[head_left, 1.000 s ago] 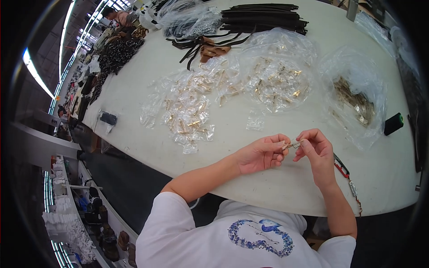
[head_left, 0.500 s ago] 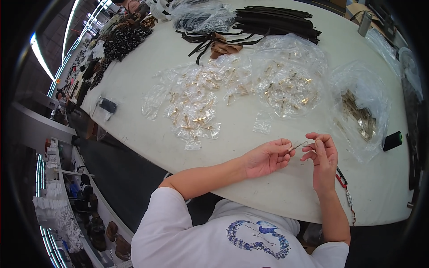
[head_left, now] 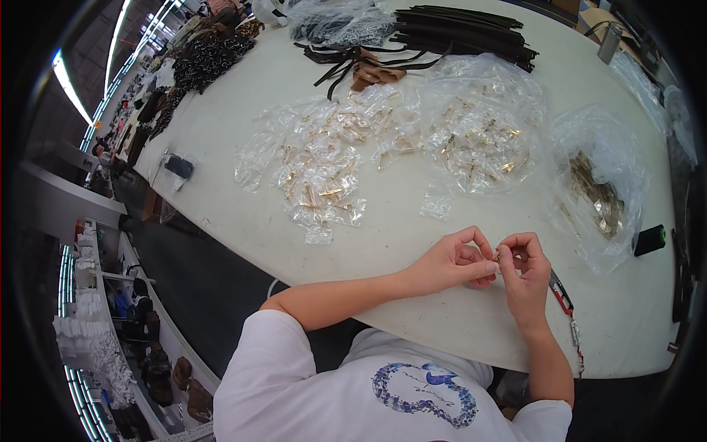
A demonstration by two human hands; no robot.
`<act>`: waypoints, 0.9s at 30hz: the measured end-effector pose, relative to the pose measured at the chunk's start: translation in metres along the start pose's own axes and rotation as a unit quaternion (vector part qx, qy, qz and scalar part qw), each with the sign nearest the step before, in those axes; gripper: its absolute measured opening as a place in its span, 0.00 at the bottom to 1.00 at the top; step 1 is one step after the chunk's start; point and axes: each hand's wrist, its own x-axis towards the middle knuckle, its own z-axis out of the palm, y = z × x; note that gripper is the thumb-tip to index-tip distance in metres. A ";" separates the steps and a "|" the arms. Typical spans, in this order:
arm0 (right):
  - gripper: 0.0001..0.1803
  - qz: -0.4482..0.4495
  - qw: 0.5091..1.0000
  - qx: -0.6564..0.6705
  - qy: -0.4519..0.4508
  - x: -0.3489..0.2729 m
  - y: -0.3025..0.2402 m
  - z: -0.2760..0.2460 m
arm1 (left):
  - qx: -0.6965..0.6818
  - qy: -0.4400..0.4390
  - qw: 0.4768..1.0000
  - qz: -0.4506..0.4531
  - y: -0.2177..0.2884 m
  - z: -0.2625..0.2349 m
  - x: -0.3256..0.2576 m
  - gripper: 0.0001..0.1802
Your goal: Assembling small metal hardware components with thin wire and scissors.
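Observation:
My left hand (head_left: 451,261) and my right hand (head_left: 524,271) meet just above the near edge of the white table (head_left: 243,147). Together their fingertips pinch a small gold metal piece (head_left: 498,255), mostly hidden by the fingers. Beyond the hands lies a small clear plastic bag (head_left: 437,202), flat on the table. Farther off, several small clear bags with gold metal fittings (head_left: 324,166) are spread out.
A larger clear bag of gold fittings (head_left: 479,125) and another of darker metal parts (head_left: 600,193) lie at the right. Black straps (head_left: 456,28) and brown leather pieces (head_left: 372,72) are at the far side. A black-and-red tool (head_left: 561,293) lies by my right wrist, a small black spool (head_left: 649,240) farther right.
Both hands have drawn closer together, and the thin piece that stuck out between them is now almost covered by my fingertips. The view has shifted slightly.

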 end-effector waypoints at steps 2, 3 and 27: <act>0.02 0.024 1.000 0.006 -0.005 0.001 0.001 -0.001 | 0.061 0.007 0.998 0.034 0.000 0.001 -0.001 0.11; 0.02 0.025 1.000 0.006 -0.005 0.001 0.002 -0.001 | 0.145 0.017 0.988 0.039 0.003 0.002 -0.001 0.12; 0.11 0.122 0.965 0.228 -0.031 0.011 -0.005 -0.027 | 0.362 0.094 0.904 0.206 -0.004 -0.014 0.030 0.06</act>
